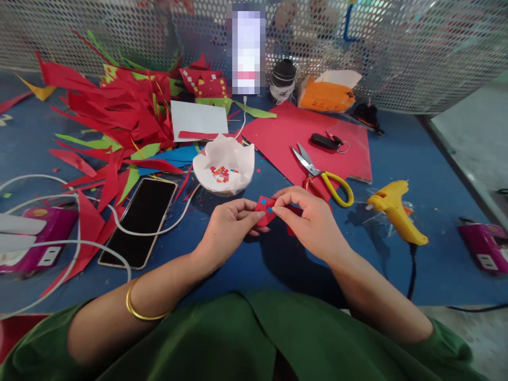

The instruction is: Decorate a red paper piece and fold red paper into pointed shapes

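My left hand [234, 225] pinches a small piece of red paper [262, 216] by its left side, above the blue table. Little blue squares stick to the red face. The thumb and forefinger of my right hand [304, 217] are closed on a blue paper square [270, 210] at the right part of the red paper. Another red piece [292, 226] shows partly under my right hand. Just beyond the hands stands a paper-lined bowl [200, 164] with tiny red, orange and blue paper bits [221, 173] in it.
Scissors with yellow handles [323, 174] lie on red sheets [273, 132]. To the right rests a yellow glue gun [399, 209] with its cord. Left are a phone [138, 222], white cables [159, 233] and heaped red paper scraps [130, 106]. A perforated metal panel [397, 58] closes the back.
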The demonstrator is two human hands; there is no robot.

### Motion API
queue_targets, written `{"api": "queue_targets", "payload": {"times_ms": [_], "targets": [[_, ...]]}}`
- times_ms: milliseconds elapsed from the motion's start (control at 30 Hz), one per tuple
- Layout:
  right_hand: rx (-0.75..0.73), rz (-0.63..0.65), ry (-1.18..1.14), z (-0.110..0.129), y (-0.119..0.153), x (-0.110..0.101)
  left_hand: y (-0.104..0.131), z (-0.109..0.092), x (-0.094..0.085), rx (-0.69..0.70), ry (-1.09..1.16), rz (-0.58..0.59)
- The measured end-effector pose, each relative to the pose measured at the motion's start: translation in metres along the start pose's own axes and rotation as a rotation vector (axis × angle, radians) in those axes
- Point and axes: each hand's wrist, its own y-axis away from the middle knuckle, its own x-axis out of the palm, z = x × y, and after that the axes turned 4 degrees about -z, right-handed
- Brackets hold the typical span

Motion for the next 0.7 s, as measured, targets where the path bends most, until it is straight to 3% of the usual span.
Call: {"api": "queue_targets", "payload": {"times_ms": [300, 700], "targets": [[-0.095, -0.116, 0.070, -0.002, 0.005, 0.012, -0.001, 0.001, 0.001, -0.029, 0.070, 0.040], [-0.106, -0.131, 0.076, -0.004, 0.005, 0.014, -0.001, 0.000, 0.002, -0.032, 0.079, 0.051]]}}
